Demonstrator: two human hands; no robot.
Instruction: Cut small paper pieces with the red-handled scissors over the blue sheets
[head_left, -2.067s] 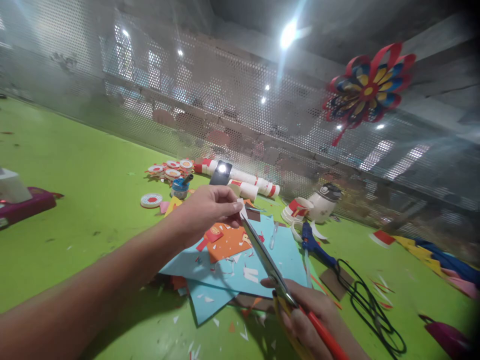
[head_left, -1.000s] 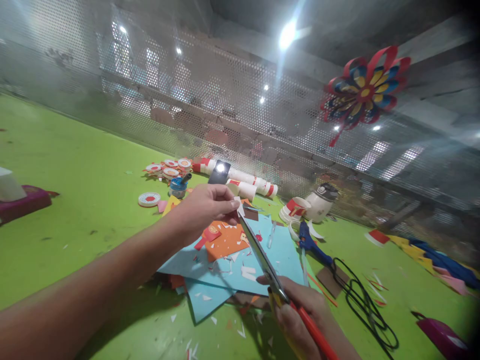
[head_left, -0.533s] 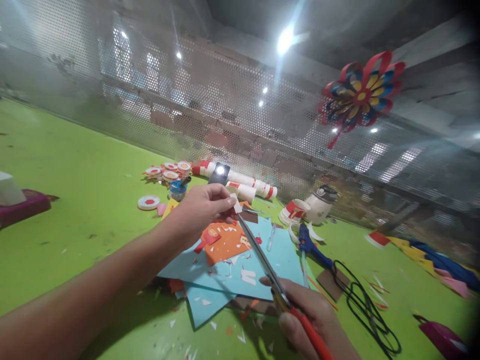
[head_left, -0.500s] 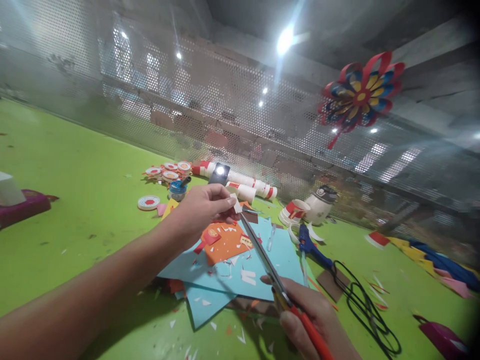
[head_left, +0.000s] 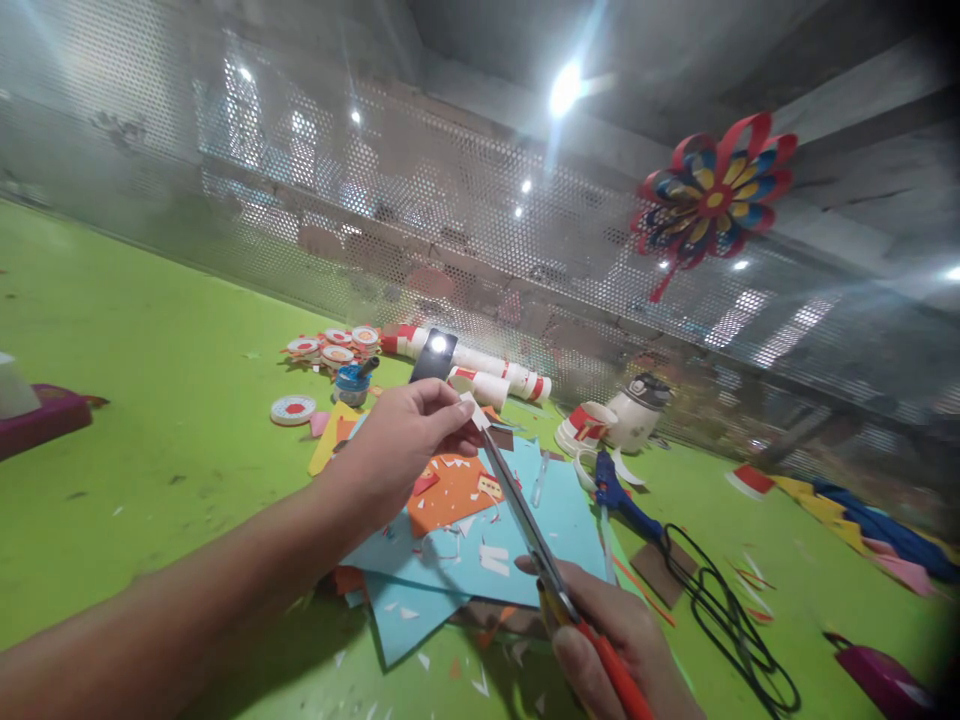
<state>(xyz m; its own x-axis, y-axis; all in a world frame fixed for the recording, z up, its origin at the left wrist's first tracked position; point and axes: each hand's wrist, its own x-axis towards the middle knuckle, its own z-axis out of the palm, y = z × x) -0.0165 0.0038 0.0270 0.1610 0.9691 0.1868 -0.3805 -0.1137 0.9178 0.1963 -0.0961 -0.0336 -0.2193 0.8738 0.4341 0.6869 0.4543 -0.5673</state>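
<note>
My left hand (head_left: 401, 445) pinches a small white paper piece (head_left: 475, 412) between thumb and fingers, above the paper pile. My right hand (head_left: 619, 645) grips the red-and-yellow handles of scissors (head_left: 525, 520). The long blades point up and left, their tips at the white piece. Below lie light blue paper sheets (head_left: 465, 555) with an orange sheet (head_left: 446, 490) on top, strewn with small white offcuts.
On the green table (head_left: 150, 330) lie red-and-white paper cups (head_left: 480, 375), round discs (head_left: 334, 345), a blue glue pot (head_left: 351, 382), a white kettle-shaped pot (head_left: 637, 410), a blue glue gun (head_left: 622, 495) with black cord (head_left: 731, 625). A paper flower (head_left: 712, 195) hangs on the mesh wall.
The scissor blades have stayed at the white piece between my left fingers. Both hands shifted slightly left and down in view as the camera moved.
</note>
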